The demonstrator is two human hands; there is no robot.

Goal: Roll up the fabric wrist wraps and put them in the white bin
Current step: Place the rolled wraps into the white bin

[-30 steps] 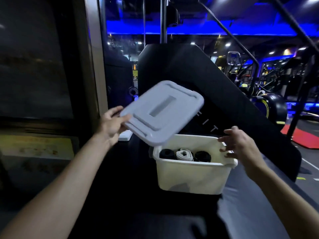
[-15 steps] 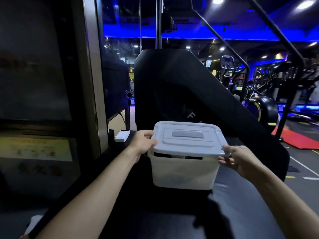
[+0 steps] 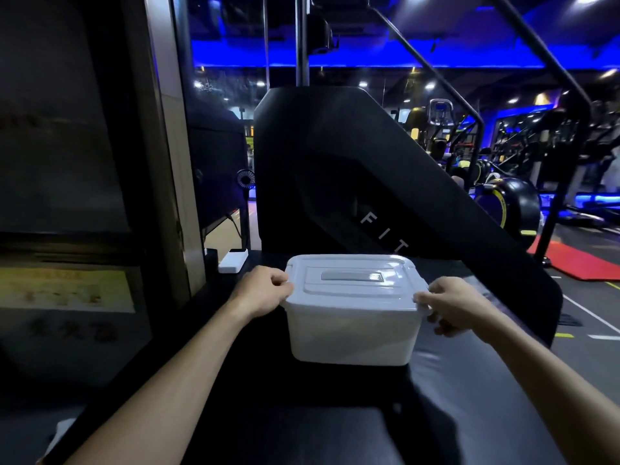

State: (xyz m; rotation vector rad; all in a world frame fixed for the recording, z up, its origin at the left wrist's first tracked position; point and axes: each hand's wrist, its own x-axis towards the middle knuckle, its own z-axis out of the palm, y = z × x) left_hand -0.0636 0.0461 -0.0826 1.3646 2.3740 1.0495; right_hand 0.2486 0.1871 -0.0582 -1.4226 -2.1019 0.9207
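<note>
Gripping the white bin (image 3: pixel 352 333) (lid (image 3: pixel 355 283) on) — left hand (image 3: pixel 265 290), right hand (image 3: pixel 449 305) seemingly curled on opposite rims.

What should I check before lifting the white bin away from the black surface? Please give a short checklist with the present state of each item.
1. Lid lies flat on the white bin: ok.
2. Lid clicked shut all around: cannot tell.
3. Left hand grips the bin's left rim: ok.
4. Right hand grips the right rim: ok.
5. Rolled wraps inside: cannot tell, the lid hides them.
6. Small white box stands apart from the bin: ok.
</note>
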